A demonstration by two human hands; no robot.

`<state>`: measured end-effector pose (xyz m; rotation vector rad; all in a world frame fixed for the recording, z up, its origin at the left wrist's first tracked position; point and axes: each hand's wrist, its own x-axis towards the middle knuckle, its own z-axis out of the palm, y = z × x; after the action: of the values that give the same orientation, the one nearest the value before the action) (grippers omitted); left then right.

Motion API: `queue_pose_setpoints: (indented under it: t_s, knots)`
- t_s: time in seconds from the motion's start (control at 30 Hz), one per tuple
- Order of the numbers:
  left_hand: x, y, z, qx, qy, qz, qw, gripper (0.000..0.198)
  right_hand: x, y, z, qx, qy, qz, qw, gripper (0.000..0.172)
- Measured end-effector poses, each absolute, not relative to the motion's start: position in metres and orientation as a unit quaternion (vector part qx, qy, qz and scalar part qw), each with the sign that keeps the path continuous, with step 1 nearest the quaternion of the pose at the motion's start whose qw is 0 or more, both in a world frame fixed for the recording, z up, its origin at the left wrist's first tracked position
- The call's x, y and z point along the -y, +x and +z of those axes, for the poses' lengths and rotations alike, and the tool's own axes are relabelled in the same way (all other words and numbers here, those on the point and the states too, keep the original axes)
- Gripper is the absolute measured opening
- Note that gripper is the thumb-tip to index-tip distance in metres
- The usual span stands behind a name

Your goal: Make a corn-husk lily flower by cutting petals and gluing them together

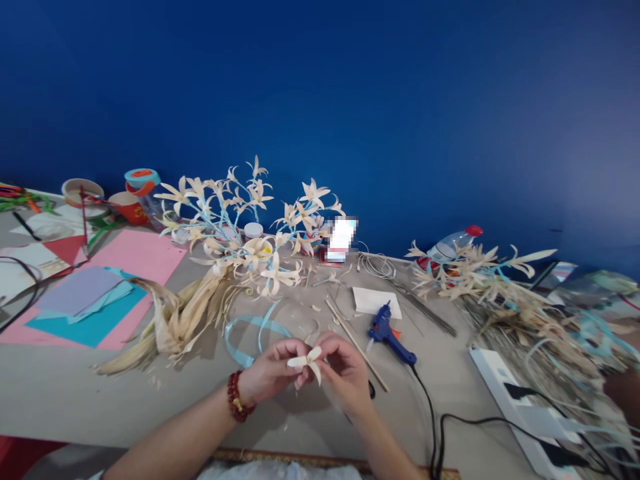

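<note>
Between my two hands, low in the head view, is a small cream flower (311, 361) with narrow pointed petals that look like dried corn husk. My left hand (274, 368) pinches it from the left, a red bead bracelet on that wrist. From the right, my right hand (345, 372) has thumb and fingers closed at the petals. The flower's base is mostly hidden by my fingers. A light blue ribbon (240, 340) curls on the table just beyond my left hand. Right of my hands lie a thin wooden stick (357, 347) and a blue hot glue gun (393, 337).
Finished husk flowers on blue stems (225, 207) stand along the wall. Dried husks (185, 320) and coloured paper (90, 307) lie left. A lit phone (341, 240) leans at the back. A white power strip (510, 407) with black cables and another flower bunch (465, 273) are right.
</note>
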<state>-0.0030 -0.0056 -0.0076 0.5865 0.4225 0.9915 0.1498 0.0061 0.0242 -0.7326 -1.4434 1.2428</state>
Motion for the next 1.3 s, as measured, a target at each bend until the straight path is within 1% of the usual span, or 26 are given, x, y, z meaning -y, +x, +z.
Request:
queue_pose_setpoints:
  t_s: [0.17,0.23,0.33,0.43,0.5,0.57,0.77,0.97,1.3]
  knots:
    - [0.004,-0.002,-0.004,-0.197,0.271,0.478,0.812,0.029,-0.004,0.157,0.015,0.571,-0.303,0.543,0.535,0.013]
    - [0.002,-0.002,0.0,-0.202,0.273,0.487,0.804,0.029,-0.003,0.161,0.01,0.557,-0.325,0.557,0.523,0.011]
    - [-0.002,-0.002,0.005,-0.205,0.27,0.495,0.8,0.028,-0.005,0.169,0.006,0.538,-0.377,0.572,0.491,0.016]
    - [-0.004,-0.003,0.005,-0.187,0.258,0.511,0.799,0.021,-0.014,0.182,0.007,0.546,-0.425,0.525,0.496,0.024]
    - [-0.004,-0.003,0.005,-0.179,0.252,0.523,0.794,0.019,-0.024,0.193,0.009,0.56,-0.449,0.472,0.512,0.026]
    - [-0.003,-0.004,0.003,-0.177,0.255,0.531,0.789,0.018,-0.033,0.205,0.012,0.578,-0.474,0.428,0.508,0.027]
    - [-0.002,-0.002,-0.008,-0.232,0.272,0.555,0.751,0.016,-0.041,0.217,0.011,0.662,-0.534,0.34,0.4,0.022]
    - [0.0,-0.002,-0.01,-0.279,0.323,0.583,0.691,0.02,-0.03,0.203,0.001,0.693,-0.521,0.331,0.373,0.018]
    - [0.0,-0.003,-0.016,-0.311,0.398,0.608,0.612,0.012,-0.021,0.193,-0.001,0.705,-0.504,0.355,0.351,0.02]
